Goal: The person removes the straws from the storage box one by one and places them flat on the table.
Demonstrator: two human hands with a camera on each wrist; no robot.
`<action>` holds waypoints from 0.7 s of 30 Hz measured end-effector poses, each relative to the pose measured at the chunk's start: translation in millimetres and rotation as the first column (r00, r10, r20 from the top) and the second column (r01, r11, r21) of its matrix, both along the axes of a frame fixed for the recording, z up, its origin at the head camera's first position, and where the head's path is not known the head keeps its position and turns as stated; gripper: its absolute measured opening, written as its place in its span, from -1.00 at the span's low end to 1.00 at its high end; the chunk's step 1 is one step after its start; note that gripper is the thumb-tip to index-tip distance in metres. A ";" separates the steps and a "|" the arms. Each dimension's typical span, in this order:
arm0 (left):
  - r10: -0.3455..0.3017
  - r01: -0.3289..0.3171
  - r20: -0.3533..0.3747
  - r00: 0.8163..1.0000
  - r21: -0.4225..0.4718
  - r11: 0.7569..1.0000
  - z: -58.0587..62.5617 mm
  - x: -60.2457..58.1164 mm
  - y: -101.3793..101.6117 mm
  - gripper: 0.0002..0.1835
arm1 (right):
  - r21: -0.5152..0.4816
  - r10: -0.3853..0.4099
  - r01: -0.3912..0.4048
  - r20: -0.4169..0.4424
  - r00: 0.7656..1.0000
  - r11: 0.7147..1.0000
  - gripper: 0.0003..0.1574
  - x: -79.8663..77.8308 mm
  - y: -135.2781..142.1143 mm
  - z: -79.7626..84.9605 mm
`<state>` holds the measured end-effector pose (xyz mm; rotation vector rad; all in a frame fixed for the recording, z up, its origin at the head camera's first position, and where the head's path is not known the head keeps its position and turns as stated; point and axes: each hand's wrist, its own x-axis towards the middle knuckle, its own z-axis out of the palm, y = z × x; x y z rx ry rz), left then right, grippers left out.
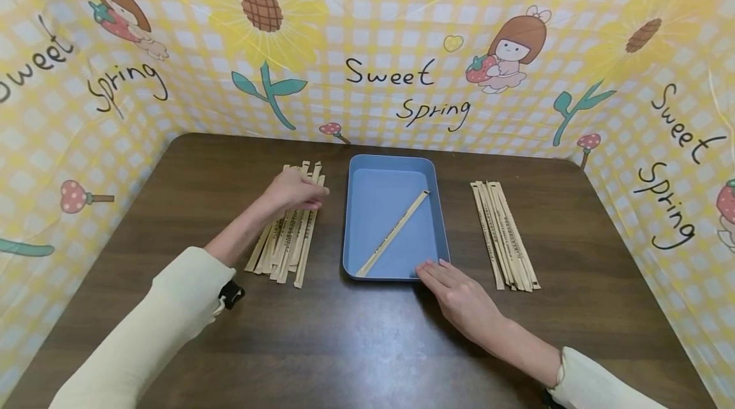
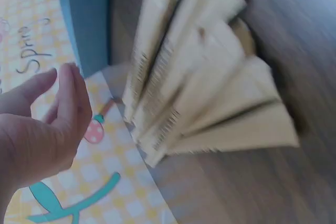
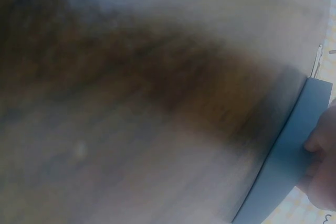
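My left hand (image 1: pixel 295 191) is over a loose pile of thin paper-wrapped sticks (image 1: pixel 281 243) on the left of the table. In the left wrist view nothing shows between its thumb and loosely bent fingers, and the fanned sticks (image 2: pixel 194 82) lie beyond them. My right hand (image 1: pixel 459 297) grips the near right corner of a shallow blue tray (image 1: pixel 349 224), fingertips over the rim; the right wrist view catches it against the tray's wall (image 3: pixel 289 156). One wrapped stick (image 1: pixel 393 233) lies slantwise inside the tray.
To the right of the tray, a second bunch of wrapped sticks (image 1: pixel 505 237) lies on the dark wooden table (image 1: pixel 321 345). A yellow checked cloth (image 1: pixel 390 20) with printed flowers stands around the back and sides.
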<state>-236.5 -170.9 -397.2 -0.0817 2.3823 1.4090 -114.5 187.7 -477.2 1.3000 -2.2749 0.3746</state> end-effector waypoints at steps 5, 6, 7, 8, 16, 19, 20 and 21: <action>-0.013 -0.013 0.133 0.991 0.192 0.981 5.2 -3.2 18.1 -0.61 | -0.003 -0.004 0.004 -0.006 1.000 1.000 -0.36 -0.4 -0.4 -0.3; -0.018 -0.011 0.138 0.990 0.204 0.979 5.9 -3.6 21.3 -0.60 | -0.004 -0.005 0.005 -0.008 1.000 1.000 -0.36 -0.3 -0.4 -0.5; -0.028 -0.002 0.143 0.989 0.206 0.978 6.3 -4.1 24.4 -0.60 | -0.004 -0.006 0.006 -0.009 1.000 1.000 -0.37 -0.2 -0.3 -0.6; -0.041 0.012 0.145 0.989 0.201 0.979 6.7 -4.4 27.6 -0.59 | -0.004 -0.007 0.007 -0.011 1.000 1.000 -0.37 -0.1 -0.3 -0.7; -0.076 0.055 0.122 0.990 0.161 0.985 8.1 -7.6 52.0 -0.56 | -0.002 -0.009 0.009 -0.006 1.000 1.000 -0.37 0.2 -0.6 -0.7; -0.089 0.073 0.109 0.990 0.148 0.986 8.3 -7.9 61.1 -0.59 | 0.002 -0.012 0.012 -0.008 1.000 1.000 -0.37 0.1 -0.6 -0.7; -0.095 0.079 0.106 0.990 0.144 0.986 7.6 -7.9 64.2 -0.60 | 0.003 -0.011 0.011 -0.008 1.000 1.000 -0.37 0.1 -0.6 -0.8; -0.100 0.084 0.107 0.989 0.138 0.987 7.4 -7.5 67.3 -0.61 | 0.003 -0.011 0.011 -0.008 1.000 1.000 -0.37 -0.1 -0.7 -0.8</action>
